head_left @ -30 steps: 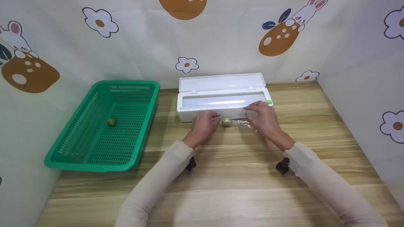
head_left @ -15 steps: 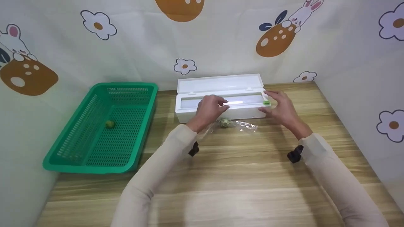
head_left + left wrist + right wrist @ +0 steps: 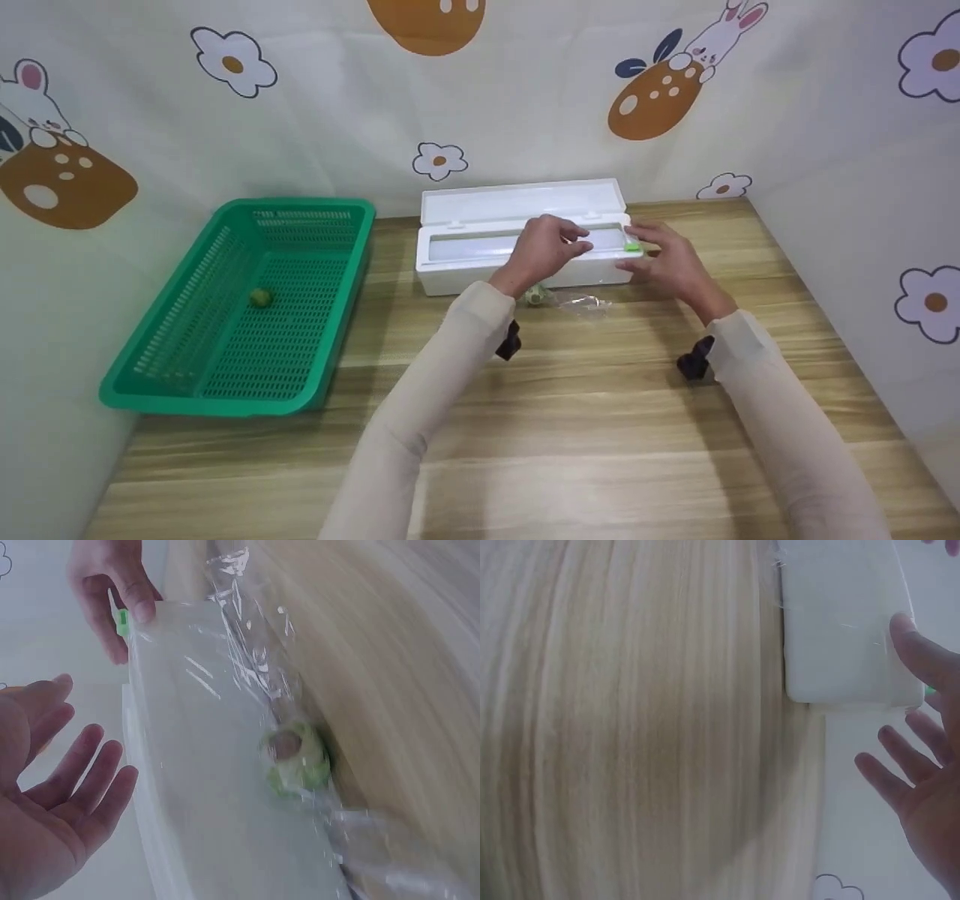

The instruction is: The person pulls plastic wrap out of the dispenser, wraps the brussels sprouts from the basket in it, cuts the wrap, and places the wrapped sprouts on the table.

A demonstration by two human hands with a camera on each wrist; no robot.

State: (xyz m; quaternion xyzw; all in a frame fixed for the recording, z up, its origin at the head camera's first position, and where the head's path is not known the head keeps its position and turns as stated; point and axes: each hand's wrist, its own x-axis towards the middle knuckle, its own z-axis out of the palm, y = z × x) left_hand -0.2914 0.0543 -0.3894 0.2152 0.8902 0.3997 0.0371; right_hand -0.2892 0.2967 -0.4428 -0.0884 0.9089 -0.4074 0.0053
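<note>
A white cling film dispenser (image 3: 491,277) stands on the table with its lid tipped back. Its green slide cutter (image 3: 632,247) is at the right end. Against the dispenser's front lies a small green Brussels sprout (image 3: 296,765), with clear cling film (image 3: 589,304) over it and spreading to both sides. My left hand (image 3: 544,247) hovers over the dispenser's top, fingers loosely bent, holding nothing. My right hand (image 3: 671,262) grips the dispenser's right end, thumb on the front and a finger by the cutter. In the head view, my left wrist partly hides the sprout.
A green plastic basket (image 3: 341,322) stands to the left, with another sprout (image 3: 261,298) inside. Behind the dispenser rises a patterned white backdrop (image 3: 337,112). The wooden table (image 3: 585,450) extends toward me.
Both hands have left the film beside the sprout. My right hand moved to the dispenser's right end; my left hand rose over its top and moved rightward.
</note>
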